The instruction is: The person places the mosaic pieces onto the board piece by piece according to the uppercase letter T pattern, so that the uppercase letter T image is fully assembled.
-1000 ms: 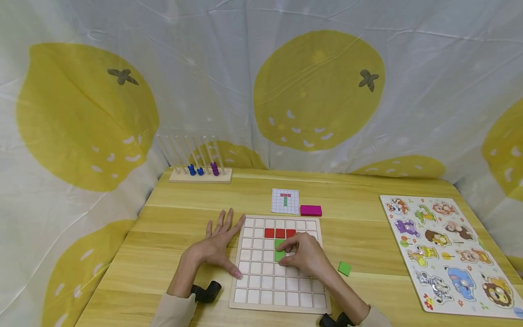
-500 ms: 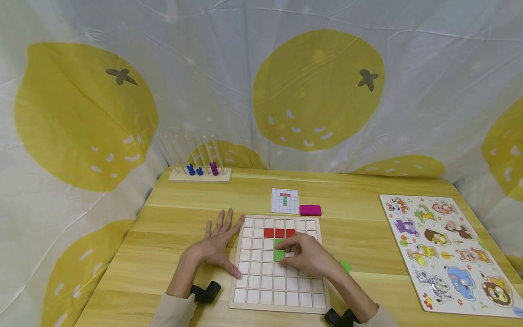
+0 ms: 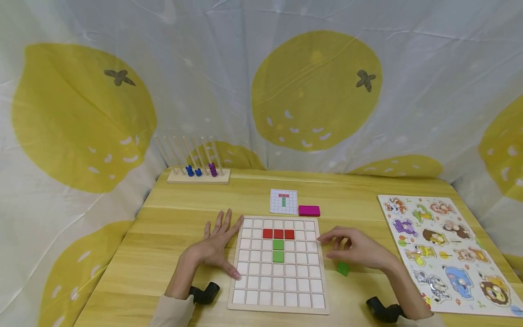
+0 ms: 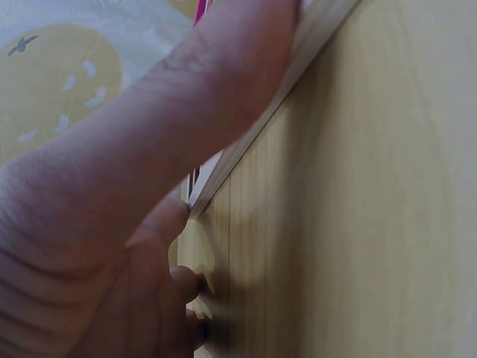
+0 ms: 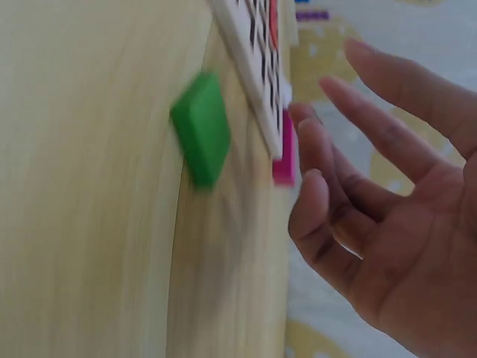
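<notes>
A white grid board (image 3: 266, 282) with a wooden frame lies on the table. Three red square tiles (image 3: 278, 234) form a row in its upper part, and two green square tiles (image 3: 278, 251) run down below the middle one. Fingers spread, my left hand (image 3: 215, 247) rests along the board's left edge, thumb and index finger touching the frame. My right hand (image 3: 356, 247) hovers just right of the board, fingers loosely bent with nothing between them. Close under it on the table lies a loose green tile (image 5: 203, 130), seen also in the head view.
Behind the board lie a pattern card (image 3: 283, 202) and a magenta block (image 3: 309, 210). A wooden peg rack (image 3: 198, 176) with blue and purple beads stands at the back left. An animal puzzle board (image 3: 448, 254) covers the right side. A lemon-print curtain hangs behind.
My right hand has let go of the lower green tile, which stays on the board, and moved right off the board to above the loose tile. The left hand has stayed put.
</notes>
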Motion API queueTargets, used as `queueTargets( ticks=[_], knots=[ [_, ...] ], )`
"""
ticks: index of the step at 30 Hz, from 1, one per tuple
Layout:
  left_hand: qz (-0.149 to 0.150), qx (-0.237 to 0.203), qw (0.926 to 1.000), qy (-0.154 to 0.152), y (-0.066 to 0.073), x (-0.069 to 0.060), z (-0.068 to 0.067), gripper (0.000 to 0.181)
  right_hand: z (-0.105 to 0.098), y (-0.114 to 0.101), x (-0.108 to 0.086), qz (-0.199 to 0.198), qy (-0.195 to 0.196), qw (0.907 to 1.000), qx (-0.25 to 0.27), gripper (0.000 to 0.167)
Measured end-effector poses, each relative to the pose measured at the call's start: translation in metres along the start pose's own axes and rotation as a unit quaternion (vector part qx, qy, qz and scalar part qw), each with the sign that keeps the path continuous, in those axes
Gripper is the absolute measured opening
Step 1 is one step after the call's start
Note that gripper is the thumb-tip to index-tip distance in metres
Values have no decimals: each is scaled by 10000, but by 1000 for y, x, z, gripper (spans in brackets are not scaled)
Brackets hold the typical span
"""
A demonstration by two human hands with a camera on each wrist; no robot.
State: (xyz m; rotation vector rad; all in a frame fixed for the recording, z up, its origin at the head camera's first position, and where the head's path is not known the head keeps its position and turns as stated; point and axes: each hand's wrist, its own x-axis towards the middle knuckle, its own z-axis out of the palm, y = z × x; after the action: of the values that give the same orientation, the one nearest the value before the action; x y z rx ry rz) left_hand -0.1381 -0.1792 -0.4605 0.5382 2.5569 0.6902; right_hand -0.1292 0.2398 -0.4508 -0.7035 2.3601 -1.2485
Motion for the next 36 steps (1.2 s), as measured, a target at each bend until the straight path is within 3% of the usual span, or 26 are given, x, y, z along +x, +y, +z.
queueTargets(
  ticks=[10,27,36],
  knots=[
    [-4,-9,10000,14,0,0,1,150,-20,32,-18,-171,-515,9985,112,39],
    [-15,20,10000,30,-1,1,0,151,-24,47,-19,-898,-1068,9902,41,45],
    [-11,-5,10000,36,-2,1,2,151,-21,50,-16,-933,-1325,9849,605,39]
  ],
)
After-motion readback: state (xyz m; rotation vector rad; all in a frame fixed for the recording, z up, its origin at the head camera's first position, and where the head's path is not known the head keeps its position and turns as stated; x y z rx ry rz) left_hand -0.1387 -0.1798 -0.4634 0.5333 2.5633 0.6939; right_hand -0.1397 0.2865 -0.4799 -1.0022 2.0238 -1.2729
